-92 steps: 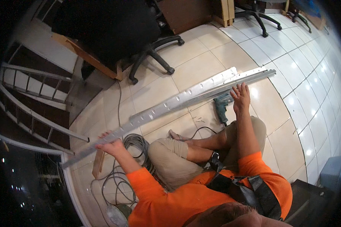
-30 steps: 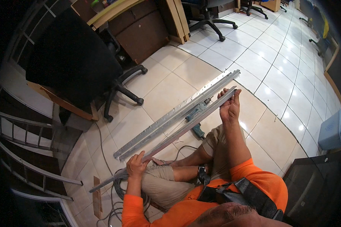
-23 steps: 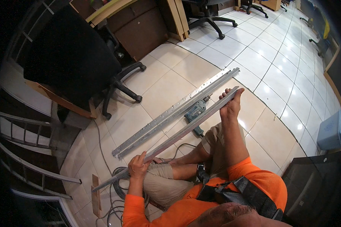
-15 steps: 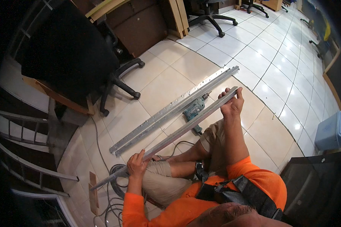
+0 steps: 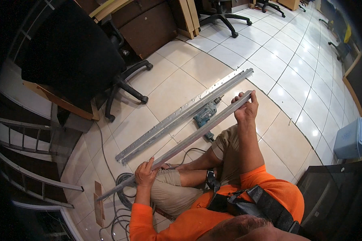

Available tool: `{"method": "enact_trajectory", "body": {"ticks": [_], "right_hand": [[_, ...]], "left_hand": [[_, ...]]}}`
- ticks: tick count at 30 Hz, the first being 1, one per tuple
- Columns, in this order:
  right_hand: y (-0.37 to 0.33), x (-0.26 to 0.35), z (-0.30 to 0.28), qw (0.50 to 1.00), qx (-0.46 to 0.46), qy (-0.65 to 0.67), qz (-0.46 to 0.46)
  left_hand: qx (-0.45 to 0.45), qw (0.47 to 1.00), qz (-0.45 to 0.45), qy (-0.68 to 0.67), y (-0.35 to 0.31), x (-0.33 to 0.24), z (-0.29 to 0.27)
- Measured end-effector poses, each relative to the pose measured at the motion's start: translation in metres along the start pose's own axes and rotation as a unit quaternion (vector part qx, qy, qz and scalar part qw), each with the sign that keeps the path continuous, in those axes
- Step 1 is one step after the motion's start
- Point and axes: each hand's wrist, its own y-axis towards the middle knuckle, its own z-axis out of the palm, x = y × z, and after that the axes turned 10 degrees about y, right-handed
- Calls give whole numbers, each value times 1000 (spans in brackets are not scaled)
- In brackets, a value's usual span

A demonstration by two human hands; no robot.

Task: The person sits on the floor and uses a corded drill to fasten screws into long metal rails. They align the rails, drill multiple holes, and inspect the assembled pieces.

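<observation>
A long grey metal bar (image 5: 197, 136), maybe a channel, slants across my lap from lower left to upper right. My left hand (image 5: 146, 173) grips it towards its lower end, over my knee. At its upper end my right hand (image 5: 246, 107) is wrapped round it, fingers curled at the tip. Beyond the bar lies a teal power drill (image 5: 205, 115) on the floor, partly hidden by the bar, its chuck pointing to the far right. Two more metal strips lie side by side past the drill: a perforated strip (image 5: 177, 114) and a grey channel (image 5: 189, 115).
A coiled grey cable (image 5: 125, 192) lies beside my left knee near a brown strip of board (image 5: 98, 203). A black office chair (image 5: 126, 86) stands at far left, a ladder (image 5: 40, 180) at left. A blue bin (image 5: 350, 139) is at right.
Almost nothing differs. The bar's upper end and my right hand have shifted very slightly upward in the picture; both hands keep their hold.
</observation>
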Motion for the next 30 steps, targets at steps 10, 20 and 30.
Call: {"method": "enact_trajectory", "body": {"ticks": [10,20,30], "right_hand": [[14,-6,-7,994,-90,44,31],[28,-15,-31,996,-73,-2,-59],[14,-36,-2,978,-2,-43,-205]], "left_hand": [[40,997,-20,-61,4,-2,0],[124,978,-50,-159,11,-6,6],[208,961,-74,-167,20,-3,-5]]}}
